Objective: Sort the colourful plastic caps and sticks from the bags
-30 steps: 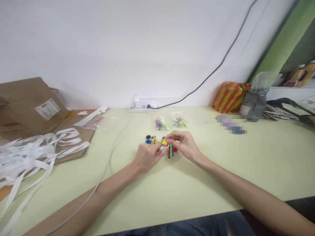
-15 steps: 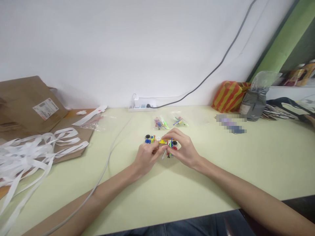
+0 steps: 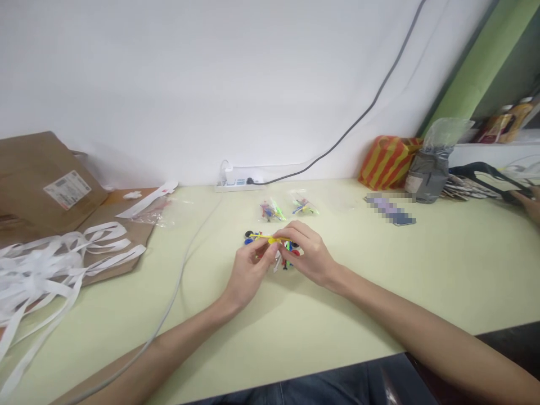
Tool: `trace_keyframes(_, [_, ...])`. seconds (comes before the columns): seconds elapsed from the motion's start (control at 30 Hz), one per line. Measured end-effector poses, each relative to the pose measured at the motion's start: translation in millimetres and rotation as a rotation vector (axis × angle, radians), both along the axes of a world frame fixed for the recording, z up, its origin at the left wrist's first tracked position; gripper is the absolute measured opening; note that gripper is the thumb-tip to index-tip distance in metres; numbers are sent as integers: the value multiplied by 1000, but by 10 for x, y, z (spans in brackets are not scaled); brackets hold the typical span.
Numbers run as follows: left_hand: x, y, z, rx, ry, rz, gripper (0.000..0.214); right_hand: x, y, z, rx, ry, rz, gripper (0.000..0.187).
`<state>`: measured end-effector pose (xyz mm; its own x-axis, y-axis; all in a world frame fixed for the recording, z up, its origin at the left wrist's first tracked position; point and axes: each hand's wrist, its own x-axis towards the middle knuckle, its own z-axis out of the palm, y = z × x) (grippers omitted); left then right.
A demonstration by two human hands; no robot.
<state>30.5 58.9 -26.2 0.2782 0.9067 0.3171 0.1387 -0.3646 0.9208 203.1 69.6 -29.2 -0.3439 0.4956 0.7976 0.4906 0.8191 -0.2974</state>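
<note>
My left hand (image 3: 248, 273) is closed, with thumb and fingertips pinching a yellow plastic piece (image 3: 272, 240) that has a rounded middle and thin arms. From the other side, my right hand (image 3: 311, 254) grips the same piece, its fingertips close to my left thumb. Beneath and around the fingers lie small colourful plastic parts: a black disc (image 3: 248, 234) and a blue disc (image 3: 248, 242) at the left, a red disc (image 3: 296, 253) at the right, and a white arrow-like part (image 3: 277, 262) at the front. My fingers hide some of these parts.
Two clear bags of colourful parts (image 3: 272, 211) (image 3: 303, 205) lie behind my hands. A power strip (image 3: 236, 187) sits against the wall. A pale cable (image 3: 179, 281) crosses my left forearm. White straps (image 3: 37, 270) and cardboard (image 3: 37, 174) are left; a phone (image 3: 390, 209) and another person's hand (image 3: 530, 203) are right.
The yellow piece is raised slightly and turned, and its long arm now shows above my left fingers. My left hand has shifted nearer the right fingertips. The view has swung slightly right.
</note>
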Motion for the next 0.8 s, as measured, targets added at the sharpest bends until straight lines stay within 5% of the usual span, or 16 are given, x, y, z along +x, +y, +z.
trace_keyframes(0.13, [-65,108,20,15,-79,112,30,102,93,35,-111,-156,-5,39])
trace_keyframes(0.23, [-162,205,39,81,-65,197,32,218,184,59,-200,-245,-62,27])
trace_keyframes(0.43, [-337,325,19,652,416,179,24,284,264,39,-276,-365,-112,11])
trace_keyframes(0.8, [-354,318,33,934,593,114,24,-35,-21,176,-534,145,178,20])
